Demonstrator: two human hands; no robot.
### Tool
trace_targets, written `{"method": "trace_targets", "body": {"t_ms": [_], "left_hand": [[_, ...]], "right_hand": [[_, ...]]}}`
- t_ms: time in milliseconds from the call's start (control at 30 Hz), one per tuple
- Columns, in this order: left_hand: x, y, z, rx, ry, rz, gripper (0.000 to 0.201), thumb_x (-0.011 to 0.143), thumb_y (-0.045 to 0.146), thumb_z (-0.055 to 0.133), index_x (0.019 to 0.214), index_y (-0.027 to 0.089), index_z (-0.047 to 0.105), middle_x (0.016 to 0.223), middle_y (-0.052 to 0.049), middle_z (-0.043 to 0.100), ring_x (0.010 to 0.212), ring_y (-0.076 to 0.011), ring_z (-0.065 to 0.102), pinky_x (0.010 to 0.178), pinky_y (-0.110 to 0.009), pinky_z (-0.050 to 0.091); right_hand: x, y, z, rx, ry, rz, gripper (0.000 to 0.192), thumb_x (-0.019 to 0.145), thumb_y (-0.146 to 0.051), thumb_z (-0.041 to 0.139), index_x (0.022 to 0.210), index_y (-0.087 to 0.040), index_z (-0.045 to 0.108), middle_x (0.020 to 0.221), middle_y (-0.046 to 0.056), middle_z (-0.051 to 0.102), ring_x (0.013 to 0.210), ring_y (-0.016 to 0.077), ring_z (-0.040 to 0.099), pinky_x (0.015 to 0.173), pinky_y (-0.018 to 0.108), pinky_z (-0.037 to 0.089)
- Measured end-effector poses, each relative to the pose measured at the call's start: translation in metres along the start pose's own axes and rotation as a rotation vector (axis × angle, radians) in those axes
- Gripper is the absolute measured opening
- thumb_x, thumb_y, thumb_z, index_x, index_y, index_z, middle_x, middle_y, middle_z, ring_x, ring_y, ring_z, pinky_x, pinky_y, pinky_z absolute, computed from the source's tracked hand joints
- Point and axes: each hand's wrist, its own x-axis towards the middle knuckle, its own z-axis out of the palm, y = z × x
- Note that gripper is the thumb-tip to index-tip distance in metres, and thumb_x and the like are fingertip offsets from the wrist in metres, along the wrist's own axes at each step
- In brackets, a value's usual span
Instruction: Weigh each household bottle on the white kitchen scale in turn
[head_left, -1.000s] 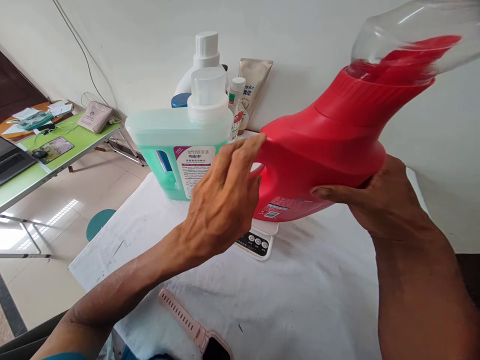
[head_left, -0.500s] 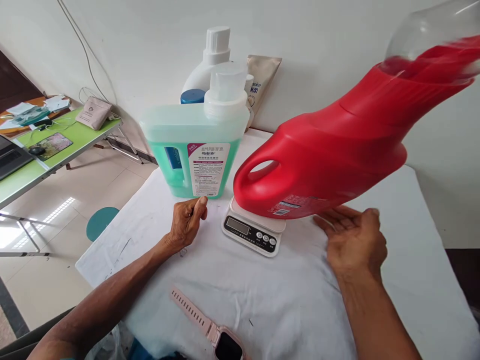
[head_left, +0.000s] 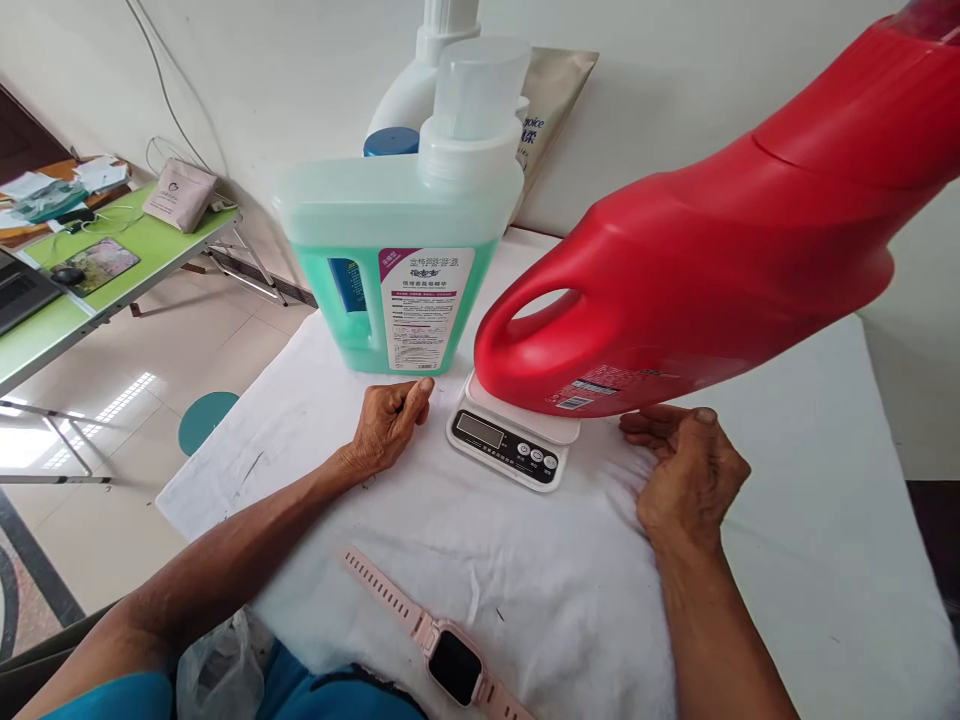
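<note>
A red detergent bottle (head_left: pixel 675 270) lies tilted on a small white kitchen scale (head_left: pixel 510 435), its handle end resting on the scale and its neck rising to the upper right. Just left of the scale my left hand (head_left: pixel 394 420) rests on the white cloth, closed in a fist with nothing visible in it. Under the raised side of the bottle is my right hand (head_left: pixel 686 470), fingers curled in and thumb on top; no object shows in it. I cannot tell whether its knuckles touch the bottle. Behind my left hand stands a green detergent jug (head_left: pixel 397 210). The scale's display looks blank.
A pink smartwatch (head_left: pixel 454 665) lies at the table's near edge on the white cloth (head_left: pixel 555 580). Behind the jug are a white bottle (head_left: pixel 409 95), a blue cap (head_left: pixel 390 142) and a beige tube (head_left: pixel 559 90). Leftward stand a green table (head_left: pixel 112 230) and a teal stool (head_left: pixel 208 420).
My right hand's fingers have curled in from an open, palm-up pose. My left fist stays beside the scale. The view has shifted, and the bottles look larger and higher.
</note>
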Motion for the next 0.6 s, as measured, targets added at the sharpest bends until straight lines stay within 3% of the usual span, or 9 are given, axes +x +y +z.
{"method": "trace_targets", "body": {"t_ms": [600], "left_hand": [[0.0040,-0.0001,0.0005,-0.007,0.016,-0.020,0.073,0.105,0.075,0.040,0.056,0.020,0.044,0.055,0.001,0.041,0.055,-0.0109,0.037,0.059,-0.030,0.035]], "right_hand": [[0.0009,-0.0040,0.0012,0.017,0.002,0.020,0.048,0.092,-0.067,0.062,0.082,-0.020,0.072,0.073,0.004,0.069,0.071,0.0214,0.068,0.067,0.037,0.051]]}}
